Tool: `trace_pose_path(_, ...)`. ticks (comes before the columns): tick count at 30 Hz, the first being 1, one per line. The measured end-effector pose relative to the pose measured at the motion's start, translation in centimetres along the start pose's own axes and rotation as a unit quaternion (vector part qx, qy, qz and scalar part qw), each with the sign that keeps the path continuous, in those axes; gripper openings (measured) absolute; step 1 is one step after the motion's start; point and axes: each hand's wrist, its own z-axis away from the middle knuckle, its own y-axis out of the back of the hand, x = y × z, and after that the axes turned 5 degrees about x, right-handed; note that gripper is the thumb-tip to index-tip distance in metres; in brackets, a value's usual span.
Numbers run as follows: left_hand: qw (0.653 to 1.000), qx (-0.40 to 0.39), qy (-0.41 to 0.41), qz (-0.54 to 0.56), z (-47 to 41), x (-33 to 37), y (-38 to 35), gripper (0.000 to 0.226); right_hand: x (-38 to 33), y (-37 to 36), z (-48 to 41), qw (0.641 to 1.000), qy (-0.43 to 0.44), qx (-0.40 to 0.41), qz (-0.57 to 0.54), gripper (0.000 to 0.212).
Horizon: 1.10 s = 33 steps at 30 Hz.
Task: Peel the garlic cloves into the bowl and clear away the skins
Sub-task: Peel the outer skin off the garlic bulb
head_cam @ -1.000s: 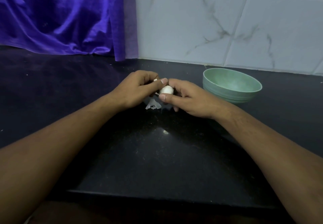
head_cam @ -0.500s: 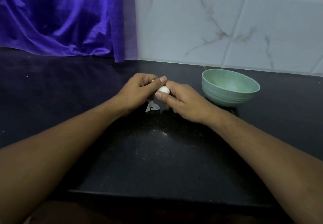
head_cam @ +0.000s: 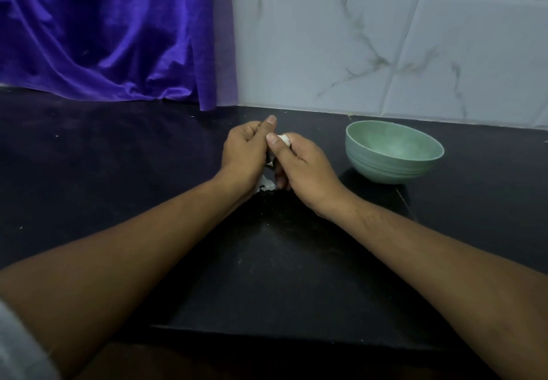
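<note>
A white garlic clove (head_cam: 285, 139) shows as a small patch between the fingertips of my right hand (head_cam: 299, 166), which is closed around it. My left hand (head_cam: 246, 154) presses against the right one, thumb raised, fingers curled; what it pinches is hidden. White garlic skins (head_cam: 267, 185) lie on the black counter just under both hands. The pale green bowl (head_cam: 394, 154) stands to the right of my right hand, apart from it, and looks empty inside.
A purple cloth (head_cam: 112, 38) hangs at the back left down to the counter. A white marbled tile wall (head_cam: 385, 38) runs behind the bowl. The counter's front edge (head_cam: 267, 330) lies close below my forearms.
Both hands have drawn closer together and lifted slightly over the skins. My right thumb now covers most of the clove, and my left thumb points upward.
</note>
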Motion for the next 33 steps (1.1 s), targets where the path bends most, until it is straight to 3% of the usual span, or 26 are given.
trace_pose_path(6,0.997,0.044,-0.021,-0.065,0.0,-0.1,-0.6,0.048,-0.4,-0.8,0.2,0.998,-0.047,0.042,-0.024,0.042)
trace_pose_path(9,0.992,0.055,-0.049,-0.106,0.1,0.0,-0.5,0.048,-0.6,-0.6,0.1,0.992,-0.087,0.024,-0.091,0.040)
trace_pose_path(12,0.991,0.045,-0.058,-0.116,-0.1,-0.2,-0.2,0.046,-0.8,0.2,0.1,0.982,-0.109,-0.012,-0.153,0.037)
trace_pose_path(18,0.995,0.002,-0.043,-0.093,-0.4,-0.3,0.3,0.045,-0.9,1.1,0.0,0.980,-0.122,-0.023,-0.158,0.041)
trace_pose_path(25,0.996,-0.024,-0.033,-0.080,-0.7,0.0,0.9,0.045,-0.9,2.2,-0.1,0.963,-0.144,-0.052,-0.222,0.031)
trace_pose_path(30,0.994,-0.056,-0.029,-0.094,-0.7,0.0,1.3,0.040,-0.1,3.3,-0.4,0.963,-0.143,-0.056,-0.221,0.018)
trace_pose_path(33,0.990,-0.066,-0.040,-0.114,-0.8,0.2,1.6,0.038,0.0,3.7,-0.4,0.967,-0.134,-0.065,-0.205,0.021)
